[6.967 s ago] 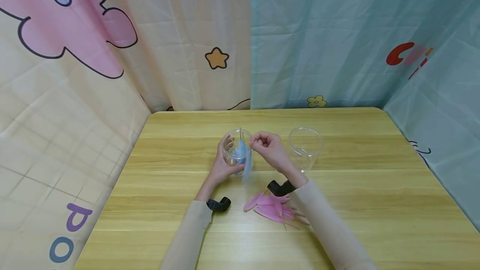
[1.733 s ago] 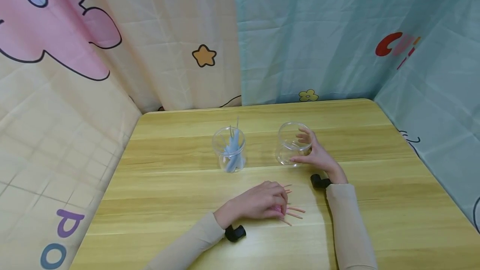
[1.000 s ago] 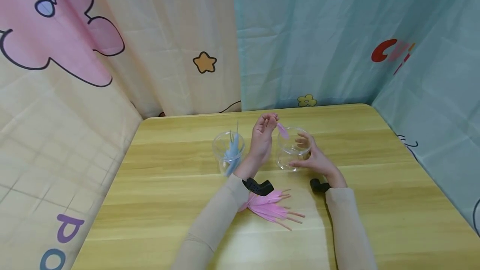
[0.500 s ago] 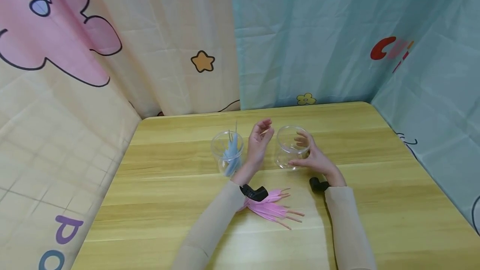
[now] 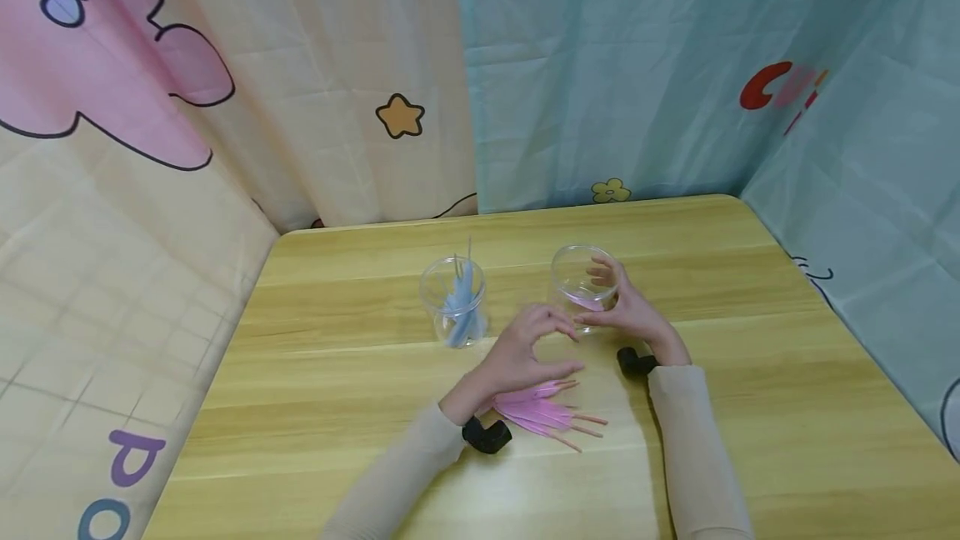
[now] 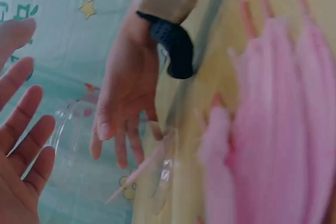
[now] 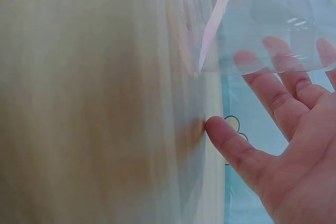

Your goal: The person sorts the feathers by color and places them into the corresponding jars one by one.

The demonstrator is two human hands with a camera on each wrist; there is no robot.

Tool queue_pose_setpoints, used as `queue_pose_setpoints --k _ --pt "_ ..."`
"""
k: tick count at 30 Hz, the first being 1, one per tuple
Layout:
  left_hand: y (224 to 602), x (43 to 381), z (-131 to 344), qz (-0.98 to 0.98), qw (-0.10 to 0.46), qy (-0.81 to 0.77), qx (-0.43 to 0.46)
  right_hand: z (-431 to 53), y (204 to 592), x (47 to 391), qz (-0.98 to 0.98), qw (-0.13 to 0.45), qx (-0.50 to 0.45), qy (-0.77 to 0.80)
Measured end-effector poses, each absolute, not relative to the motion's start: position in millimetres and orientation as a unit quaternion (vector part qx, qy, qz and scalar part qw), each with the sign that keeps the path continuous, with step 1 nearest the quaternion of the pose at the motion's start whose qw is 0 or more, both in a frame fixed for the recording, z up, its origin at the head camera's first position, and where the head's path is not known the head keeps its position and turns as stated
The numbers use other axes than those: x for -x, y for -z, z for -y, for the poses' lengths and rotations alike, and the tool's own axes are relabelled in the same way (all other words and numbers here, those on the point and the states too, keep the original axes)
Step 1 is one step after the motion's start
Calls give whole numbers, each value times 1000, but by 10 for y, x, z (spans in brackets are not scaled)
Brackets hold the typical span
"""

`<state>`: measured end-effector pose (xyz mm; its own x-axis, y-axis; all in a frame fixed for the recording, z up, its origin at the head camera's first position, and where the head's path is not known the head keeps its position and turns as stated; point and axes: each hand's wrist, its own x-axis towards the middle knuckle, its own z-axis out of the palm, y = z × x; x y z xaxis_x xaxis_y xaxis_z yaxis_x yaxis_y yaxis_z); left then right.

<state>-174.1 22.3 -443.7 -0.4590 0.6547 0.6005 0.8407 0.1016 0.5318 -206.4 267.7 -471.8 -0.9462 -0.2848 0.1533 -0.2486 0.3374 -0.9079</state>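
Observation:
My right hand (image 5: 636, 315) holds a clear plastic cup (image 5: 561, 294) from its right side, thumb in front and fingers behind; the right wrist view shows the fingers through the clear wall. One pink feather (image 5: 583, 302) lies slanted inside this cup. My left hand (image 5: 517, 352) hovers over a fan of pink feathers (image 5: 542, 413), fingers spread apart and holding nothing. In the left wrist view, several pink feathers (image 6: 273, 124) appear close up, blurred. Part of the pile is hidden under the left hand and wrist.
A second clear cup (image 5: 426, 297) stands to the left with several blue feathers (image 5: 462, 294) in it, their quills poking above the rim. The wooden table (image 5: 337, 407) ends at patterned curtains (image 5: 360, 40) behind and on both sides.
My left hand put blue feathers in the left cup earlier held; it then carried a pink feather to the right cup, let go, and moved back over the pile. The right hand moved onto the cup.

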Motion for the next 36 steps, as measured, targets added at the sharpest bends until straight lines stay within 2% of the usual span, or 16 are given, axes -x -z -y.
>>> queue_pose_setpoints --k 5,11,23,30,36 --pt "4592 1484 -242 784 66 230 573 -2657 4706 2053 -819 15 158 551" --pt "4694 1356 -271 810 33 100 577 -2653 4705 2046 -821 9 161 548" --pt "4757 1315 -315 819 52 70 567 -2655 4699 2050 -827 9 159 540" --pt "4772 1304 -336 819 42 79 567 -2641 4657 2036 -825 13 161 541" --pt "4801 1303 -332 816 62 89 568 -2653 4698 2053 -826 14 157 542"
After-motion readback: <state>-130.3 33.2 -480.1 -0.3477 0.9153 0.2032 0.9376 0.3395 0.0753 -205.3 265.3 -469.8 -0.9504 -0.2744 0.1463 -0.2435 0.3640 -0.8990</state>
